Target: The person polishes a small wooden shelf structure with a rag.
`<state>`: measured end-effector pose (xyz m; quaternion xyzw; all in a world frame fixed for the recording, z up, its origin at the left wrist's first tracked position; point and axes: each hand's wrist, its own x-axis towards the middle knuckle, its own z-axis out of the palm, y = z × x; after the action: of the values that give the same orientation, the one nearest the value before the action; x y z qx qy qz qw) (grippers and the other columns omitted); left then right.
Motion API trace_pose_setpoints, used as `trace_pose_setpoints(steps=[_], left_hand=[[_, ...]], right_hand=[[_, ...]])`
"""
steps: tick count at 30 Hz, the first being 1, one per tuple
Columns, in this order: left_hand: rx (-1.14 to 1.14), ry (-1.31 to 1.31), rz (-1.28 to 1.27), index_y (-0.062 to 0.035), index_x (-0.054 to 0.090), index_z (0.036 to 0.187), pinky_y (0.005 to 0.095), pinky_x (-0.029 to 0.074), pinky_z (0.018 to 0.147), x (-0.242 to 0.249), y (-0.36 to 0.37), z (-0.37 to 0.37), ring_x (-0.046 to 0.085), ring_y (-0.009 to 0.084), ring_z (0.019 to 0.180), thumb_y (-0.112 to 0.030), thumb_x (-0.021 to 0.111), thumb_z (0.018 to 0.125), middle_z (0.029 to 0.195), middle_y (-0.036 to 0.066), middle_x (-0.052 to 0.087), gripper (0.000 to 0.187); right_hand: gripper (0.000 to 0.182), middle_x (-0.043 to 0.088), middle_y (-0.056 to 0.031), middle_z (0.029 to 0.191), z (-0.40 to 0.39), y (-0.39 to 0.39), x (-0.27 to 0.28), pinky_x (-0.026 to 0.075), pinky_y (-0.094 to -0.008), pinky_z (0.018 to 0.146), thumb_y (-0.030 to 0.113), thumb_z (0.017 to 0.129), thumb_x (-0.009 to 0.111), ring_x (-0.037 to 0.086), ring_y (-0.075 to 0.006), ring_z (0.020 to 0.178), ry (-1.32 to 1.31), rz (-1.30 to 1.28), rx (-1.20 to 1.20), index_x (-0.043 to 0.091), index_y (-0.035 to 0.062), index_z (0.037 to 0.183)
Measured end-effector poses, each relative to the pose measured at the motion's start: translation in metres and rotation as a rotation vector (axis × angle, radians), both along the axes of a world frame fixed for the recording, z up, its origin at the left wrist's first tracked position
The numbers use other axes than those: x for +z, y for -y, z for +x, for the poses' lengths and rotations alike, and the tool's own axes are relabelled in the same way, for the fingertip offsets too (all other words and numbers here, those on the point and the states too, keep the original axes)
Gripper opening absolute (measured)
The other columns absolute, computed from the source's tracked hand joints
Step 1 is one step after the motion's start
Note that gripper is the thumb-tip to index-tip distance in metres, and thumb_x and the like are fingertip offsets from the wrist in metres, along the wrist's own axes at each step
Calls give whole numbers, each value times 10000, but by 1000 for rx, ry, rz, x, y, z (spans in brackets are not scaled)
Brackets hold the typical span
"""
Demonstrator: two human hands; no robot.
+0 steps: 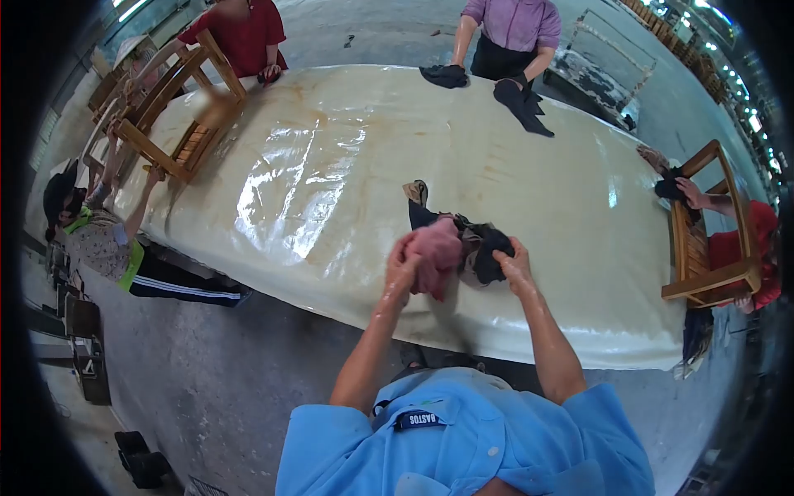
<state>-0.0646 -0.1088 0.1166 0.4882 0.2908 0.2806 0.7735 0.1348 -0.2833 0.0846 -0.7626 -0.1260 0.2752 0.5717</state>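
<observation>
My left hand (pixel 403 266) is closed around a bunched pink rag (pixel 437 252) at the near edge of a big glossy cream slab (pixel 331 165). My right hand (pixel 514 263) presses on a dark, crumpled cloth (pixel 484 248) that lies on the slab right beside the pink rag. Both forearms look wet. A strip of tan and dark cloth (pixel 418 202) trails away from the bundle toward the far side.
Across the slab a person in a purple shirt (pixel 513 25) holds dark rags (pixel 521 103). A person in red (pixel 244 33) handles a wooden chair frame (pixel 186 107) at the far left. Another wooden frame (pixel 703 231) stands at the right edge with a person in red. Grey concrete floor lies around.
</observation>
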Motion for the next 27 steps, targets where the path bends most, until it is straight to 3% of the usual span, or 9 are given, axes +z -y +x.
trace_pose_setpoints(steps=[3, 6, 11, 14, 16, 20, 22, 24, 27], left_hand=[[-25, 147, -42, -15, 517, 1257, 308, 528, 855, 56, -21, -20, 593, 171, 981, 19, 495, 710, 1143, 111, 580, 548], [-66, 237, 27, -14, 503, 1267, 316, 522, 872, 99, -38, -25, 598, 197, 1007, 14, 483, 671, 1157, 132, 569, 597], [-172, 267, 115, 26, 476, 1289, 343, 486, 956, 161, -29, -12, 592, 255, 1078, -46, 536, 587, 1186, 167, 562, 709], [-260, 335, 64, 44, 475, 1280, 366, 449, 1009, 181, -15, -2, 568, 281, 1131, -81, 554, 556, 1211, 187, 556, 738], [-251, 298, 62, 50, 474, 1278, 388, 409, 1053, 187, -7, 10, 536, 300, 1178, -112, 565, 533, 1232, 199, 546, 768], [-294, 340, -2, 34, 463, 1303, 396, 386, 1076, 184, 6, 38, 517, 302, 1200, -70, 540, 566, 1281, 198, 514, 748], [-276, 291, -31, 5, 429, 1348, 401, 382, 1083, 180, 9, 53, 518, 292, 1192, -1, 512, 608, 1330, 199, 479, 744], [-386, 210, 35, -21, 367, 1414, 381, 347, 1109, 176, 7, 64, 466, 277, 1272, 72, 458, 656, 1424, 191, 410, 769], [-635, 31, 416, -36, 283, 1487, 365, 243, 1153, 181, 17, 77, 278, 248, 1424, 120, 424, 710, 1533, 134, 302, 805]], right_hand=[[410, 655, -142, 1100, 18, 12, 16, 504, -350, 841, 91, 845, 642, 630, -256, 997, 420, -329, 228, 542, -1, 1232], [521, 601, -178, 1243, 4, -7, 61, 465, -396, 955, 184, 853, 672, 577, -323, 1154, 803, -344, 220, 494, 27, 1318], [977, 278, -136, 1544, -29, -42, 162, 297, -447, 1124, 472, 786, 758, 245, -299, 1438, 148, 320, 739, 218, 114, 1518], [1111, 145, -123, 1590, -13, -56, 144, 243, -452, 1148, 565, 751, 748, 122, -276, 1473, -4, 548, 803, 111, 111, 1539], [1180, 168, -132, 1581, -17, -62, 137, 214, -428, 1162, 631, 708, 746, 169, -260, 1458, -14, 690, 784, 103, 95, 1539], [1056, 239, -139, 1541, -41, -48, 126, 246, -342, 1148, 512, 792, 717, 265, -216, 1401, -272, 667, 717, 115, 53, 1529], [1128, 290, -145, 1504, -47, -39, 121, 283, -345, 1126, 483, 739, 766, 309, -230, 1375, -426, 937, 611, 86, 51, 1528], [1174, 320, -145, 1480, -43, -30, 126, 312, -350, 1109, 462, 708, 793, 328, -236, 1362, -474, 1050, 516, 63, 46, 1527], [1019, 417, -145, 1395, -32, -21, 112, 401, -353, 1033, 330, 727, 788, 418, -211, 1283, -285, 839, 466, 197, 6, 1491]])
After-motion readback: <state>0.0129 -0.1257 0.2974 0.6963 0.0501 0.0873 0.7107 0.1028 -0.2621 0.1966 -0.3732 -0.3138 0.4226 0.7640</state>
